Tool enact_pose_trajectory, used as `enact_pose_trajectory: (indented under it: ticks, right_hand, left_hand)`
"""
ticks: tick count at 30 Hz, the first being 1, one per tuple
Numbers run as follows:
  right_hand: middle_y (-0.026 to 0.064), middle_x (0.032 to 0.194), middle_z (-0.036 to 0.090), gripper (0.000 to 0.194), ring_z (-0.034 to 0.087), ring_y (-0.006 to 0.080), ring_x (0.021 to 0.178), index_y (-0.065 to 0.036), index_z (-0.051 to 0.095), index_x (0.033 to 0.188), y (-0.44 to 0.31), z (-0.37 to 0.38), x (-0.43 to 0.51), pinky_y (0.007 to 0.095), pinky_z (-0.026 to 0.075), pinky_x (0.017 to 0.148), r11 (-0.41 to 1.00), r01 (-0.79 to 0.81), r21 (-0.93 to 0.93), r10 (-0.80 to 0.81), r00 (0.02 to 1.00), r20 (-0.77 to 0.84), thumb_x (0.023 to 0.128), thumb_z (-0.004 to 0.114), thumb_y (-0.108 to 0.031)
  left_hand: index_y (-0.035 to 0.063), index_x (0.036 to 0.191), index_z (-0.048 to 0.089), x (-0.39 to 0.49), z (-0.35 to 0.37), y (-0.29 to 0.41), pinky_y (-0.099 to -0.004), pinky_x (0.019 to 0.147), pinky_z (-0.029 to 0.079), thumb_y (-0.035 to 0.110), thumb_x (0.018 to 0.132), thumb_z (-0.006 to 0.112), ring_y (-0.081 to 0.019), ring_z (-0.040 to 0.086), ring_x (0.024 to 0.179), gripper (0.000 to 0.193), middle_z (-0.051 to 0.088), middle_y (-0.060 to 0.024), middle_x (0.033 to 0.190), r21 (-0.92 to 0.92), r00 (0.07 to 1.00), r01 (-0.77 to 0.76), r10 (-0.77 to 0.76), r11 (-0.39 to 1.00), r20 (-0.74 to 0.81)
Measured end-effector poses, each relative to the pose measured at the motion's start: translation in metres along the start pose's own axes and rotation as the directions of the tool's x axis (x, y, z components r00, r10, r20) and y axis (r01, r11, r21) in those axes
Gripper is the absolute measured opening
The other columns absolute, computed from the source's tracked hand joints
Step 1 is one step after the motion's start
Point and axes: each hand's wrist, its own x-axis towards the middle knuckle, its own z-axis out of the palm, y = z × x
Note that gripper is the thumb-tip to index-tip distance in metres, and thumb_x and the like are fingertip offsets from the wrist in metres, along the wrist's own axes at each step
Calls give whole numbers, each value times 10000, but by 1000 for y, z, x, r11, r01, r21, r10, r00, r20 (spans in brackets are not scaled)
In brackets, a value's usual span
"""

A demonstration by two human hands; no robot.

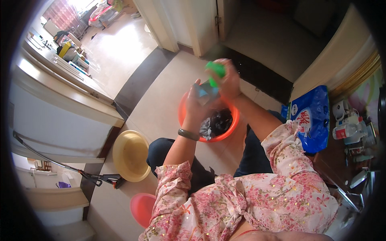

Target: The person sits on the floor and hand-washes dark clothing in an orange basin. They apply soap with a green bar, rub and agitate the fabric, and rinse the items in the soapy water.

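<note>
My right hand (229, 82) grips a bright green brush or scrubber (216, 72), blurred by motion, so its exact kind is unclear. My left hand (194, 101), with a dark bangle at the wrist, holds a dark item with a light-blue patch (206, 92), possibly a shoe; its shape is blurred. The green thing is over the upper right end of this item. Both hands are above the far part of an orange plastic basin (235, 128). Dark and grey wet-looking cloth or similar material (218, 123) lies inside the basin.
A yellow basin (131, 156) and a pink basin (143, 209) stand on the floor at left. A long-handled floor tool (90, 177) reaches the yellow basin. At right are a blue plastic bag (310, 120) and bottles (346, 131). Door frames (193, 27) stand ahead.
</note>
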Motion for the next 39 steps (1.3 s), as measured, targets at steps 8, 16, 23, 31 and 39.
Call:
enact_pose_trajectory:
  ticks: [8, 16, 23, 31, 39]
  right_hand:
    - [172, 1102, 565, 551, 529, 350, 1087, -192, 436, 1309, -39, 29, -58, 428, 433, 925, 872, 311, -378, -26, 801, 598, 829, 587, -416]
    - [233, 1290, 445, 674, 419, 406, 1226, -337, 237, 1441, 9, 28, -34, 457, 352, 1031, 871, -352, -341, 490, 650, 580, 866, 500, -569]
    - [223, 1283, 493, 645, 494, 368, 1192, -216, 277, 1418, 71, 30, -47, 419, 410, 991, 640, -768, -28, 683, 551, 479, 892, 575, -440]
    - [113, 1165, 540, 660, 563, 231, 1007, -145, 248, 1411, 40, -4, -21, 360, 464, 862, 492, -777, 392, 606, 629, 486, 911, 571, -429]
    - [69, 1046, 597, 535, 593, 213, 940, -133, 470, 1207, 18, 5, -36, 366, 512, 794, -51, -899, 436, 446, 370, 815, 896, 493, -568]
  left_hand:
    - [97, 1347, 387, 32, -51, -27, -506, 1061, 281, 286, 944, 434, -278, 436, 1219, 447, 422, -129, 1340, 492, 845, -525, 357, 695, 398]
    - [49, 1350, 394, -4, -4, -13, -530, 1056, 319, 430, 984, 283, -368, 428, 1252, 539, 440, -165, 1374, -269, 985, 172, -159, 948, 70]
    - [40, 1358, 385, -5, -5, 1, -554, 1071, 296, 421, 987, 295, -382, 417, 1262, 540, 446, -185, 1360, -201, 982, 135, -104, 970, 159]
    - [35, 1279, 466, 17, -42, 0, -565, 1042, 326, 452, 979, 330, -381, 467, 1202, 531, 507, -179, 1289, 194, 968, -175, 132, 965, 214]
    - [80, 1408, 327, 25, -36, -13, -359, 946, 442, 323, 878, 605, -185, 558, 1062, 646, 511, -73, 1248, 38, 999, -47, 46, 998, 29]
